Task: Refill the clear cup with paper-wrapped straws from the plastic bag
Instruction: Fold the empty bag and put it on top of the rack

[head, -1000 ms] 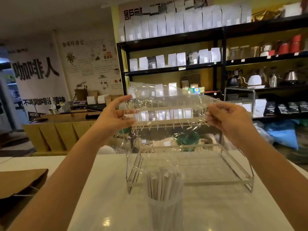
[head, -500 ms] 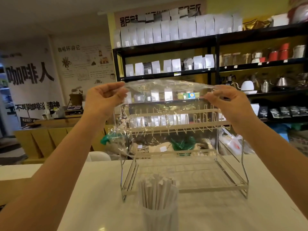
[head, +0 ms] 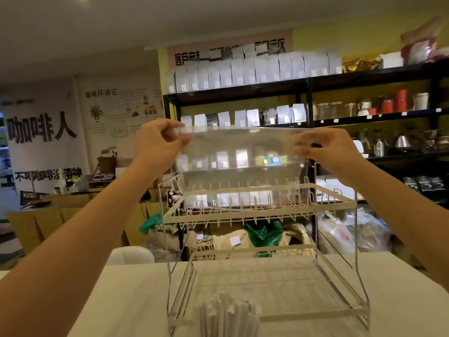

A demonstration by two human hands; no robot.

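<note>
Both arms raised forward, left hand [head: 158, 142] pinching, right hand [head: 328, 149] pinching

Both hands have lifted since a second ago: the left hand [head: 159, 142] and the right hand [head: 325, 148] now hold the plastic bag [head: 243, 152] up in front of the shelves, well above the top tier of the wire rack [head: 257, 205], where before it hung lower across that tier. Between the hands the bag is pulled flatter and smoother than it was, its top edge now nearly straight from one pinch to the other. Below the hands, the paper-wrapped straws [head: 228, 314] have slid to the bottom of view, so the cup that holds them no longer shows.
</note>
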